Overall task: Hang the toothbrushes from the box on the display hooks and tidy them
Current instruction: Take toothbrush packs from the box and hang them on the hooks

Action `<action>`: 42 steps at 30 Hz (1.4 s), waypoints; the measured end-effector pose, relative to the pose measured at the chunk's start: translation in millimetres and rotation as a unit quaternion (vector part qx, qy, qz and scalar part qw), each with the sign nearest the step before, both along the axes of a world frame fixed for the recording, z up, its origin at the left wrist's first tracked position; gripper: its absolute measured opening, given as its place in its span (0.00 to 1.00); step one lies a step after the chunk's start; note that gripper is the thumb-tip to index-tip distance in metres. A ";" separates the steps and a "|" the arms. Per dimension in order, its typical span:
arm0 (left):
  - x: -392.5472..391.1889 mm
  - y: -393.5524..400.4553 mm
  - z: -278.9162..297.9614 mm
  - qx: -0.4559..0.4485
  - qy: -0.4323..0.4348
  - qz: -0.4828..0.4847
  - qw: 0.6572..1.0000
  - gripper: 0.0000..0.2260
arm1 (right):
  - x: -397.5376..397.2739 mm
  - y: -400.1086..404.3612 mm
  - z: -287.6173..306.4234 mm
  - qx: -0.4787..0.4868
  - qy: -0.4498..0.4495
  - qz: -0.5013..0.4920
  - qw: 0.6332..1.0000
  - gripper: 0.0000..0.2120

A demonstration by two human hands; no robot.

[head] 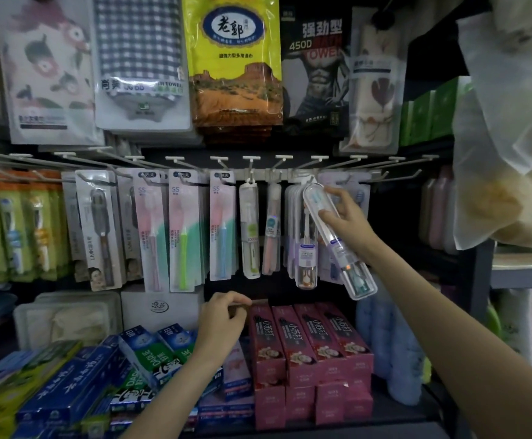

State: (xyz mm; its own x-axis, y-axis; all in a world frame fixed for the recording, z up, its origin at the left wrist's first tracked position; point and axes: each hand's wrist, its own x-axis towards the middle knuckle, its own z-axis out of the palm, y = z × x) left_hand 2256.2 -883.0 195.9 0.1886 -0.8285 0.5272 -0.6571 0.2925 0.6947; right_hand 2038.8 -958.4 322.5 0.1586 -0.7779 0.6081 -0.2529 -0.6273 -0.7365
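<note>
"450D" on black towel pack (pixel 317 58), "SS" on pink toothbrush cards (pixel 176 229), "DARLIE" on green toothpaste box (pixel 150 359)

Shelf colours: pastels on the hooks, bold boxes below

Upper left of the frame, a white pack with pink-and-green flowers (pixel 44 63) sits beside a navy-and-white gingham towel (pixel 138 42); upper centre, a yellow bag (pixel 233 55) carries a blue oval and an orange desert scene. Mid-frame hang pink-and-mint toothbrush cards (pixel 184 229), with lime green packs (pixel 14 226) at far left. A clear toothbrush case (pixel 337 239) shows a purple label. Lower centre stand pink-red toothpaste boxes (pixel 309 340); lower left lie blue boxes (pixel 71 384) with white script.
</note>
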 end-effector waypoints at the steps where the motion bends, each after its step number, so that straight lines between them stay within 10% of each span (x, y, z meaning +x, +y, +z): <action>1: -2.5 -0.1 -0.7 0.000 -0.001 -0.002 1.000 0.14 | 1.9 -1.6 -2.1 -0.003 0.001 -0.006 1.000 0.21; 19: -157.5 51.7 -172.5 0.023 -0.103 -0.227 0.968 0.10 | -206.3 122.2 -312.4 0.280 0.144 -0.151 0.937 0.12; 28: -194.3 74.4 -318.2 0.270 -0.309 -0.234 0.882 0.09 | -257.8 150.9 -515.9 0.506 0.382 -0.062 0.770 0.17; 37: -188.6 85.8 -359.7 0.348 -0.303 -0.204 0.864 0.10 | -268.0 137.5 -623.3 0.513 0.586 0.054 0.625 0.54; 42: -189.2 85.8 -367.7 0.326 -0.289 -0.184 0.881 0.08 | -274.9 131.7 -625.8 0.461 0.631 0.065 0.621 0.56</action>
State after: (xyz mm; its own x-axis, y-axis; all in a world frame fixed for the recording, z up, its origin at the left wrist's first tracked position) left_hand 2067.0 -797.2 -171.9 -0.2993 -0.9402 -0.1626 -0.9003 0.2219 0.3744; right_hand 1763.9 -826.7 -303.2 0.1540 -0.6343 -0.7576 -0.9847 -0.1616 -0.0648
